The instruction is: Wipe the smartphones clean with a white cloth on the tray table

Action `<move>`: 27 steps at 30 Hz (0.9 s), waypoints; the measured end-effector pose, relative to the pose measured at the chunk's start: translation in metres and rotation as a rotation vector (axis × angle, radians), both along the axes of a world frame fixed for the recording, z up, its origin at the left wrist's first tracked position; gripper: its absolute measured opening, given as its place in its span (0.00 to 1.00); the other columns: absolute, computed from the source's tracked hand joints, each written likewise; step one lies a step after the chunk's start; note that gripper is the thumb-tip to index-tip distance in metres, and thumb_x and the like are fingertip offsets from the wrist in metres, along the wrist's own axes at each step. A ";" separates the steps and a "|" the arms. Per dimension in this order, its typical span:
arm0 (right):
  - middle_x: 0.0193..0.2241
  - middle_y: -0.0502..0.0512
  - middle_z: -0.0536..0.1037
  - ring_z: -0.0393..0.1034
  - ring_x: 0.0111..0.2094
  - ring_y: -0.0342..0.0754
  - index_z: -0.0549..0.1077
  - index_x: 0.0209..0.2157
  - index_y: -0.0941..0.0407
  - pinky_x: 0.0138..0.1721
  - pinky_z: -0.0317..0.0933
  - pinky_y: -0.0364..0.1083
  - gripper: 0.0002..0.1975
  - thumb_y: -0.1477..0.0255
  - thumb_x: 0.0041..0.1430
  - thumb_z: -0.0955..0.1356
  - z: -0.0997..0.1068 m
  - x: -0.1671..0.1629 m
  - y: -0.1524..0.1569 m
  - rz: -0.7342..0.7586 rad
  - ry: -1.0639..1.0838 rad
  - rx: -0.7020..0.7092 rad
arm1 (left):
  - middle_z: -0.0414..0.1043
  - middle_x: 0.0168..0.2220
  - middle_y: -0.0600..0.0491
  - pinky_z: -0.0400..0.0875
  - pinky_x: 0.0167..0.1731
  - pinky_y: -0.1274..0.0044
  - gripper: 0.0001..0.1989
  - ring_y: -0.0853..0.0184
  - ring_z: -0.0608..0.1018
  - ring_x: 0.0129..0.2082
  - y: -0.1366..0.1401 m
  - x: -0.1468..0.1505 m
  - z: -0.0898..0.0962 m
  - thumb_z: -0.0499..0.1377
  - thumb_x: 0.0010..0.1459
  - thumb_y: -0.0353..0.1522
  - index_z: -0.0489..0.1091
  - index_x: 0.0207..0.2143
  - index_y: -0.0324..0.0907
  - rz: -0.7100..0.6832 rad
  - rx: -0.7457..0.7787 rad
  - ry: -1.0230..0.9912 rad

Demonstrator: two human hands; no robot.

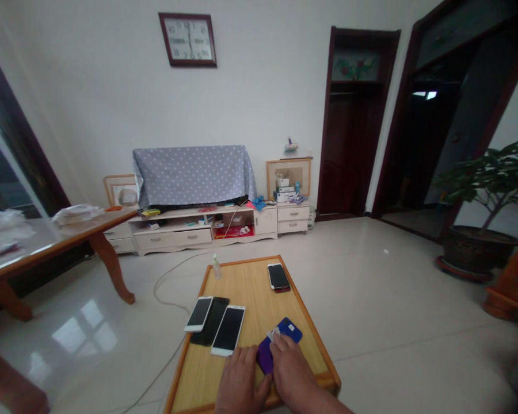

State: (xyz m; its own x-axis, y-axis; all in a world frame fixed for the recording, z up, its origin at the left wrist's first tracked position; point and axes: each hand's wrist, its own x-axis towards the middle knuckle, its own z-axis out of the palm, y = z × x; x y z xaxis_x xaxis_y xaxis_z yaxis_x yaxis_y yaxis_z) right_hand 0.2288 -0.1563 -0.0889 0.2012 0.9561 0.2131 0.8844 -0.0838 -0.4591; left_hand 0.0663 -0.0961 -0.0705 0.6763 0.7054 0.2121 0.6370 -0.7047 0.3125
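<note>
A blue-purple smartphone (pixel 265 355) lies back up on the small wooden table, with a small white label near its far end. My right hand (pixel 291 368) presses a crumpled white tissue (pixel 274 333) onto its back, fingers closed on the tissue. At the phone's near left side, my left hand (pixel 240 382) holds its edge between forefinger and thumb. Left of my hands, a white smartphone (pixel 228 330) with a dark screen partly rests against a black phone (pixel 210 325). Another white smartphone (pixel 199 314) overlaps that black one.
The wooden table (pixel 250 282) has a raised rim. Stacked phones (pixel 278 277) lie at its far right, a clear spray bottle (pixel 216 266) at its far left corner. A cable (pixel 159 287) runs along the floor. A larger table (pixel 90 227) stands left, a potted plant (pixel 479 247) right.
</note>
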 end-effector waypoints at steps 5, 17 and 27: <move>0.66 0.57 0.63 0.45 0.70 0.59 0.69 0.62 0.52 0.67 0.40 0.61 0.25 0.71 0.65 0.60 0.014 0.017 -0.010 0.041 -0.034 -0.042 | 0.74 0.49 0.47 0.62 0.52 0.67 0.24 0.56 0.71 0.51 -0.003 -0.001 0.006 0.58 0.58 0.44 0.68 0.54 0.45 0.058 -0.010 -0.002; 0.65 0.56 0.64 0.49 0.69 0.56 0.64 0.65 0.50 0.68 0.39 0.61 0.25 0.62 0.70 0.57 0.009 0.003 -0.006 0.047 0.049 -0.012 | 0.73 0.51 0.47 0.60 0.54 0.68 0.28 0.57 0.71 0.53 0.006 -0.006 -0.003 0.60 0.55 0.42 0.64 0.57 0.44 0.073 -0.067 -0.086; 0.48 0.57 0.78 0.69 0.52 0.52 0.77 0.50 0.51 0.55 0.60 0.48 0.16 0.67 0.62 0.66 0.016 0.009 0.003 -0.153 0.084 0.136 | 0.72 0.53 0.46 0.59 0.52 0.68 0.31 0.56 0.70 0.53 0.005 -0.015 -0.001 0.59 0.52 0.38 0.61 0.59 0.43 0.039 -0.092 -0.073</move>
State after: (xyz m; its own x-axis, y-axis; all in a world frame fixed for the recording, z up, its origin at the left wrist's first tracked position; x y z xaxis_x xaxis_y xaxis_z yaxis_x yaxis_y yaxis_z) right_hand 0.2382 -0.1530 -0.0729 0.3644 0.8766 0.3142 0.8242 -0.1465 -0.5470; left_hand 0.0513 -0.0906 -0.0712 0.6334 0.7494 0.1931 0.6366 -0.6464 0.4206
